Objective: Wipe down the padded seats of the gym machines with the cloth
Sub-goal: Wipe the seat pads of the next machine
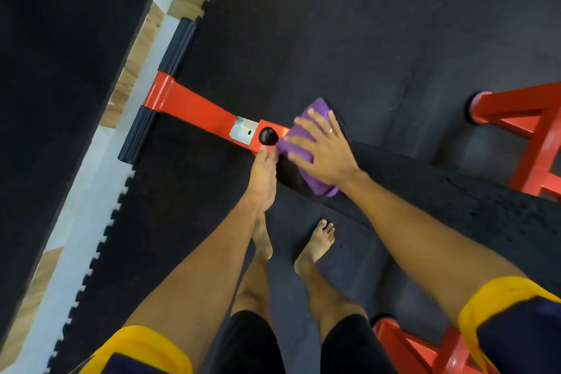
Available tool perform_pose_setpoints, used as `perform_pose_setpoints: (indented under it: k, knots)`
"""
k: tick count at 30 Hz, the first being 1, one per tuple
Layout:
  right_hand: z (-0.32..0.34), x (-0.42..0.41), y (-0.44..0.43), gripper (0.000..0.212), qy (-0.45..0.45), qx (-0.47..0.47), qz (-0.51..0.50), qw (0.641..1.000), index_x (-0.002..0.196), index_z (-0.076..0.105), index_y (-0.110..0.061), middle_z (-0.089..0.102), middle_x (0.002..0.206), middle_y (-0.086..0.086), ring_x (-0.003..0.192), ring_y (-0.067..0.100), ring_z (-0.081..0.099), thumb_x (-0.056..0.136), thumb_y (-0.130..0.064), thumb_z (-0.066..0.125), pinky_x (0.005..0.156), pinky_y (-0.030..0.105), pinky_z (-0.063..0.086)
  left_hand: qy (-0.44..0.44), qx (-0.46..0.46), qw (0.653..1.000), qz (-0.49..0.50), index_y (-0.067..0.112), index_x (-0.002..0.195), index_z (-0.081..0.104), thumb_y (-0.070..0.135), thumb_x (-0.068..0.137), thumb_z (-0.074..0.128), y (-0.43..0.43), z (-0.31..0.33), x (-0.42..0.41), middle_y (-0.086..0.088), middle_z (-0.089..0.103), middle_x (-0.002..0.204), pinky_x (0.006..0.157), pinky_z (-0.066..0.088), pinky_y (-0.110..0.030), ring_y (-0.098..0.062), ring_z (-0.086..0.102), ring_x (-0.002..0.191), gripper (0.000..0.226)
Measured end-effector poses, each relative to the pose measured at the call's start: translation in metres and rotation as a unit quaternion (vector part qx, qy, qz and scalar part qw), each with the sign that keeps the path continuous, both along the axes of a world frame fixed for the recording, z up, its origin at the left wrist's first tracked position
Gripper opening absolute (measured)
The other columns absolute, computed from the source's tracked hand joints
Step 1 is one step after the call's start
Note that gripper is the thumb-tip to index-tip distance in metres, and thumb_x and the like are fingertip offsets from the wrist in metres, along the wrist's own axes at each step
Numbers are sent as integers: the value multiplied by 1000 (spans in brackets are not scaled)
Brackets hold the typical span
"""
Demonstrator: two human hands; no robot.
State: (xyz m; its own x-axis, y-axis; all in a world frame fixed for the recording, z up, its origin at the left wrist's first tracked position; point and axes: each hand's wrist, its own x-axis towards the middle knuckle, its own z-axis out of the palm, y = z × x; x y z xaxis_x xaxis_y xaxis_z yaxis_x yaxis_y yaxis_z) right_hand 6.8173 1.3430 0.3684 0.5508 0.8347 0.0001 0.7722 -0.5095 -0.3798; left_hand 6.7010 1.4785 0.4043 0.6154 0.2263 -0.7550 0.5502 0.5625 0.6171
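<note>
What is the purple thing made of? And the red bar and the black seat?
Purple cloth: soft fabric, probably microfibre; it folds and drapes. Red bar: painted metal, glossy with bright reflections. Black seat: likely vinyl-covered padding, matte; its surface looks worn and pitted.

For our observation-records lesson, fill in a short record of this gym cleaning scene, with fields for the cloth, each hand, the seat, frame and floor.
cloth: purple cloth, lying on the seat
right hand: flat, fingers spread, pressing the cloth
left hand: at the seat's end beside the black knob; grip unclear
seat: black padded seat, under the cloth
frame: red frame, carries the knob
floor: black rubber floor mat
</note>
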Motion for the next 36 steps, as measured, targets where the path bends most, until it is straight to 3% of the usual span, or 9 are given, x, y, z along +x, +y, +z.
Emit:
perform_pose_setpoints:
  k: [3, 5, 11, 15, 19, 25, 31, 33, 36]
  knots:
    - [17, 37, 31, 43, 191, 44, -270, 943, 125, 69, -19, 58, 136, 5, 129, 25, 51, 104, -50, 46, 103, 41, 43, -1, 23, 999, -22, 15, 156, 37, 40, 110, 15, 0, -3, -2, 2, 39, 161, 126, 14, -35, -9, 29, 150, 56]
    - [24, 42, 42, 44, 262, 51, -361, 893, 118, 71, -17, 62, 127, 5, 117, 24, 57, 105, -49, 43, 92, 35, 46, 3, 31, 999, -27, 16, 157, 35, 36, 110, 16, 0, -4, -2, 2, 38, 161, 127, 15, -37, -9, 30, 150, 54]
    - [1, -20, 21, 34, 45, 120, -178, 976, 116, 74, -24, 56, 145, 3, 145, 28, 34, 98, -46, 57, 122, 57, 22, 26, 90, 995, -45, 25, 145, 55, 38, 109, 37, -1, -5, 7, 7, 57, 145, 120, 32, -34, -8, 48, 136, 42]
    - [-6, 6, 22, 37, 116, 113, -221, 962, 125, 67, -30, 53, 143, -2, 142, 24, 38, 98, -51, 51, 122, 53, 23, 5, 164, 977, -137, 23, 153, 41, 24, 110, 34, 5, -12, 23, 4, 46, 151, 109, 35, -22, -9, 44, 134, 43]
    - [-11, 20, 29, 39, 147, 149, -268, 940, 120, 70, -24, 60, 128, -2, 123, 21, 51, 96, -47, 49, 110, 46, 38, -34, 236, 955, -175, 15, 149, 40, 14, 111, 34, 4, -17, 51, 10, 53, 128, 88, 37, -2, 2, 52, 113, 39]
    - [-20, 41, 30, 39, 270, 166, -370, 873, 116, 72, -20, 67, 118, -1, 110, 22, 59, 98, -45, 48, 99, 47, 48, -66, 283, 936, -201, 19, 151, 37, 21, 111, 33, 0, -26, 78, 3, 48, 144, 112, 36, -27, -8, 46, 130, 41]
    - [-27, 66, 21, 29, 409, 116, -544, 723, 101, 70, -32, 73, 112, 2, 110, 28, 65, 97, -51, 49, 96, 38, 51, -70, 366, 890, -264, 19, 155, 34, 25, 111, 31, -1, -28, 87, 3, 35, 160, 112, 27, -22, -8, 33, 143, 45]
    - [-17, 58, 27, 32, 383, 125, -553, 729, 115, 71, -26, 70, 121, 5, 115, 28, 62, 101, -46, 49, 104, 40, 46, -81, 397, 875, -266, 15, 154, 36, 28, 110, 31, -3, -30, 85, 0, 38, 157, 115, 31, -27, -12, 37, 142, 46]
    - [-1, 18, 39, 31, 256, 234, -489, 801, 117, 71, -20, 68, 123, -1, 117, 18, 59, 101, -40, 53, 112, 45, 40, -128, 414, 856, -282, 3, 141, 46, 48, 99, 34, -4, -33, 84, -15, 52, 139, 103, 45, -38, -25, 53, 123, 63]
